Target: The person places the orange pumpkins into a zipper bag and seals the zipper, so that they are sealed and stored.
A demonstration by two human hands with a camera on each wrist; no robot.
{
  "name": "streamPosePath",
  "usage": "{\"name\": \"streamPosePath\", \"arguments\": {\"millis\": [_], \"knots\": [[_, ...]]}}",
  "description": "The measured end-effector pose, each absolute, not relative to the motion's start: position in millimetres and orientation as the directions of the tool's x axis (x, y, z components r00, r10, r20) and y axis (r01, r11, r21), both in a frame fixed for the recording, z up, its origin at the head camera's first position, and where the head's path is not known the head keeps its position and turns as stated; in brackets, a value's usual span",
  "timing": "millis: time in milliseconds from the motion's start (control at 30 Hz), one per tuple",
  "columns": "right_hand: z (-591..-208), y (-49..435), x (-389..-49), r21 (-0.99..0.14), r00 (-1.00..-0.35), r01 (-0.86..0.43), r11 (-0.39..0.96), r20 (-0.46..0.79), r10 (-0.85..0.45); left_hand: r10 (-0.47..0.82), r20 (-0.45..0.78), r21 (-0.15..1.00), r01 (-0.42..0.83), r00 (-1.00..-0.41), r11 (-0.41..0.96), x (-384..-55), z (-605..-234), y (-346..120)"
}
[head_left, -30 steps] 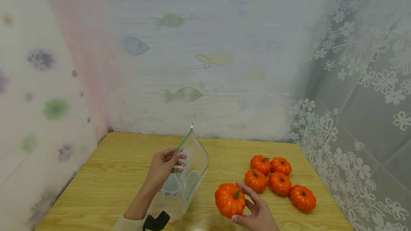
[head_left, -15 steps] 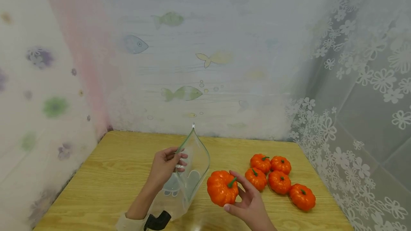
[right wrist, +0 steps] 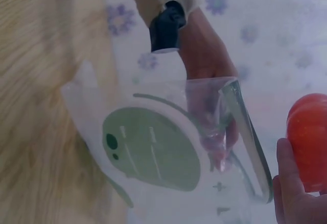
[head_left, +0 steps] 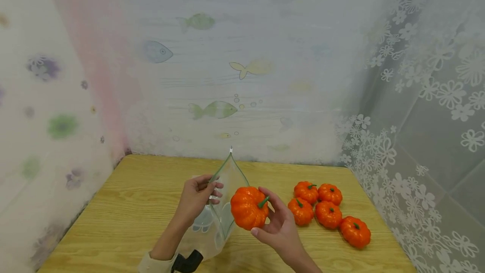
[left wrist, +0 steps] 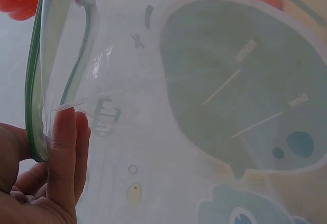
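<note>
A clear zip bag point(head_left: 202, 239) with a green-edged mouth and printed pale shapes stands upright on the table, its mouth spread apart. My left hand point(head_left: 198, 197) pinches the near left edge of that mouth between thumb and fingers; the left wrist view shows the fingers point(left wrist: 62, 157) at the green zip strip. In my right hand point(head_left: 278, 228) is a glossy orange toy pumpkin point(head_left: 248, 208) with a green stem, held by its side between thumb and fingers. The pumpkin overlaps the right side of the bag's mouth in the head view. The right wrist view has the pumpkin point(right wrist: 309, 140) beside the bag's open end.
Several more orange pumpkins point(head_left: 329, 215) are grouped on the right half of the wooden table point(head_left: 151, 180). Behind the table hangs a sheet with printed fish point(head_left: 219, 110). Flower-patterned curtains point(head_left: 386, 151) close in both sides. A black wrist device point(head_left: 187, 261) sits on my left sleeve.
My right hand has carried the pumpkin up and to the left, from beside the bag to its mouth. The left hand keeps its grip on the bag, nearly still.
</note>
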State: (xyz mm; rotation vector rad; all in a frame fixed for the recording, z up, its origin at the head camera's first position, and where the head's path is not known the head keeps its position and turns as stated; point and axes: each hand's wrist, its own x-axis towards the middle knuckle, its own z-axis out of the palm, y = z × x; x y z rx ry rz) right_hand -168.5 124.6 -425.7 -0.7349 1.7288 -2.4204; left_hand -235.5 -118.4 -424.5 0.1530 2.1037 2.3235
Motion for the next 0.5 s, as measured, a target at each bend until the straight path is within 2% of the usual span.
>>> {"name": "streamPosePath", "arguments": {"millis": [500], "knots": [[-402.7,94.8,-196.4,-0.917,-0.881,-0.269,-0.294,0.358,-0.310,0.065,0.079,0.995,0.075,-0.995,-0.059,-236.2,-425.9,-115.3]]}}
